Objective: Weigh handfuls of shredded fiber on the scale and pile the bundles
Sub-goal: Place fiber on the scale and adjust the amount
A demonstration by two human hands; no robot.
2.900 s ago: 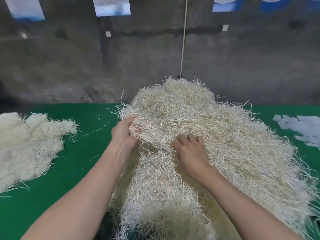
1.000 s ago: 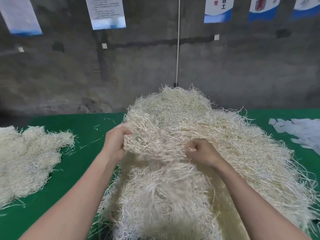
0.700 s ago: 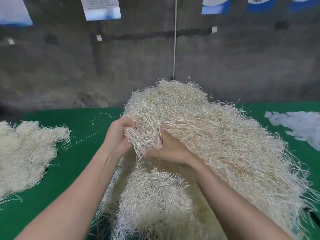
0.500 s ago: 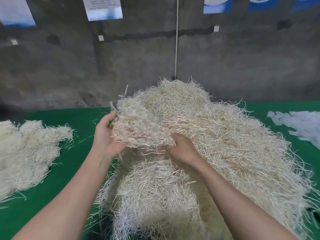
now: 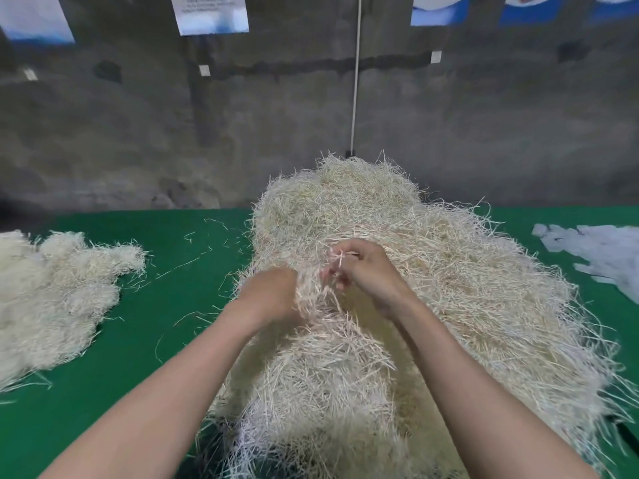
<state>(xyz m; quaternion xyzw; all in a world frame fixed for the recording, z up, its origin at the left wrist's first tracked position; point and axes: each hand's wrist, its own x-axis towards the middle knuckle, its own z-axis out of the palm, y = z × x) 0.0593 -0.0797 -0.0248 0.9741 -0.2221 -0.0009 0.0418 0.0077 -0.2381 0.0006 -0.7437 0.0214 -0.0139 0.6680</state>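
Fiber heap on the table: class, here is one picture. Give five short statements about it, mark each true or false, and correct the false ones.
1. Both the left hand and the right hand are at the big heap. True.
2. A smaller pile lies left of the big heap on the table. True.
3. A scale stands between the two piles. False: no scale is in view; only loose strands lie there.
4. The table cover is red. False: it is green.
5. The right hand lies flat and open. False: it pinches fiber strands.
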